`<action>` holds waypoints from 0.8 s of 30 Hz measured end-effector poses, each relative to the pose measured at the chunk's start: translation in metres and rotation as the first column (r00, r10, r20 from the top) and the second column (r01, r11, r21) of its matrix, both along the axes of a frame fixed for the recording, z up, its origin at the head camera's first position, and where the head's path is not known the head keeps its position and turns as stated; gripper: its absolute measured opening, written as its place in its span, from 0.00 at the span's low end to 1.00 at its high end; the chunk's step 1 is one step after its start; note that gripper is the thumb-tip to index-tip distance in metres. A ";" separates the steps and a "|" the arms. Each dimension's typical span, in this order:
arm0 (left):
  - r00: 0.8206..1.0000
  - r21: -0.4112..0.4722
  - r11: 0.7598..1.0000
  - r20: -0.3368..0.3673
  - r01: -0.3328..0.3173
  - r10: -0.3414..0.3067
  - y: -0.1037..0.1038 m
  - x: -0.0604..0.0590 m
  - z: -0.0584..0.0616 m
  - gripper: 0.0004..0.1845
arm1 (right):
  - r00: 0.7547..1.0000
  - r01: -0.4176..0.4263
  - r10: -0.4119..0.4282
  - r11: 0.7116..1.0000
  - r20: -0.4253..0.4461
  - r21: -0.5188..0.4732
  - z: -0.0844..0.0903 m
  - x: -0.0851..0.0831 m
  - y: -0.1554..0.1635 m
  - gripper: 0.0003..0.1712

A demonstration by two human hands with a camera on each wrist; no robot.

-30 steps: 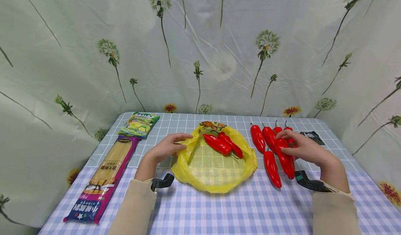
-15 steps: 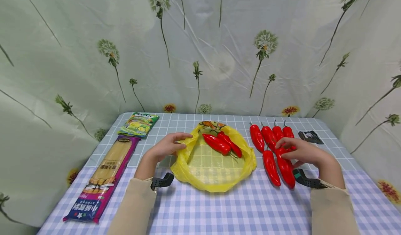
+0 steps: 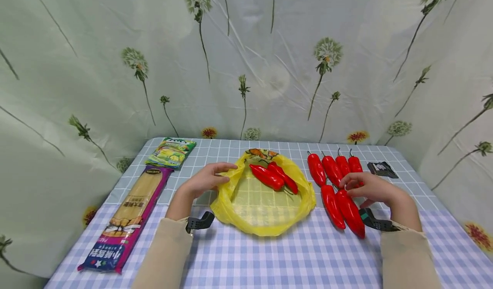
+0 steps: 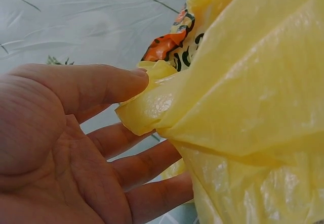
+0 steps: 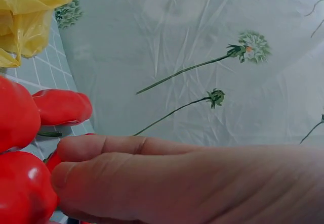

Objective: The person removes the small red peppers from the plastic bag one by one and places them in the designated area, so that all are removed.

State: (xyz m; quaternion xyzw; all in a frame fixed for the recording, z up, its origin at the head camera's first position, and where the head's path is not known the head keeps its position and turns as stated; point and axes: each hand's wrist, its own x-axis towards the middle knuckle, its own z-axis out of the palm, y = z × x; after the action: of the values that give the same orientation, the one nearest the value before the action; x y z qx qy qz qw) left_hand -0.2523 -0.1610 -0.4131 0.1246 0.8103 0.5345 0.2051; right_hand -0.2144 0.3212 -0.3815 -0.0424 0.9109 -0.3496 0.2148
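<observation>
- The red pepper (image 3: 349, 212) under the right hand (image 3: 371, 189) lies on the checked tablecloth (image 3: 269, 259) with its long axis running from about 11 o'clock, at the stem end beneath the fingers, to 5 o'clock, where its blunt tip points toward the person.
- The right hand grips that pepper at its upper end, fingers and thumb curled round it; the right wrist view shows the thumb (image 5: 152, 183) pressed against the red skin (image 5: 23, 193).
- A second pepper (image 3: 332, 200) lies just beside it at 9 o'clock, nearly parallel; four more peppers (image 3: 334, 169) stand in a row at 12 o'clock, stems pointing away.
- The left hand (image 3: 206, 180) pinches the rim of the yellow plastic bag (image 3: 231, 195), thumb on top and fingers under the fold, as the left wrist view (image 4: 152, 102) shows.
- The bag lies spread wide between the hands, at 9 o'clock from the held pepper, with two peppers (image 3: 273, 177) inside.
- A black packet (image 3: 381, 168) sits at 1 o'clock; a noodle pack (image 3: 127, 216) and a green packet (image 3: 171, 153) lie far left.
</observation>
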 end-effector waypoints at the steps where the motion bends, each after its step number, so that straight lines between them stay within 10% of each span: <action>1: 1.000 -0.002 1.000 0.001 0.002 -0.002 0.000 0.000 0.000 0.22 | 1.000 0.001 -0.001 1.000 -0.003 0.004 0.000 0.000 0.000 0.23; 15: 1.000 -0.014 1.000 0.009 0.001 -0.001 -0.001 0.000 -0.001 0.22 | 0.987 -0.016 0.027 0.997 -0.156 0.069 0.005 -0.002 -0.012 0.24; 24: 1.000 -0.011 1.000 0.011 -0.008 0.008 -0.001 -0.001 -0.001 0.22 | 0.932 0.014 0.025 0.995 -0.362 0.103 0.013 -0.004 -0.035 0.21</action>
State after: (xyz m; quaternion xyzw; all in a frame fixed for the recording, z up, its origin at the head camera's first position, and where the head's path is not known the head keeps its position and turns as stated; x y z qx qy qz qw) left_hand -0.2532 -0.1616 -0.4143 0.1172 0.8126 0.5315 0.2083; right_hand -0.2185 0.2866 -0.3684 -0.0976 0.9518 -0.2872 0.0456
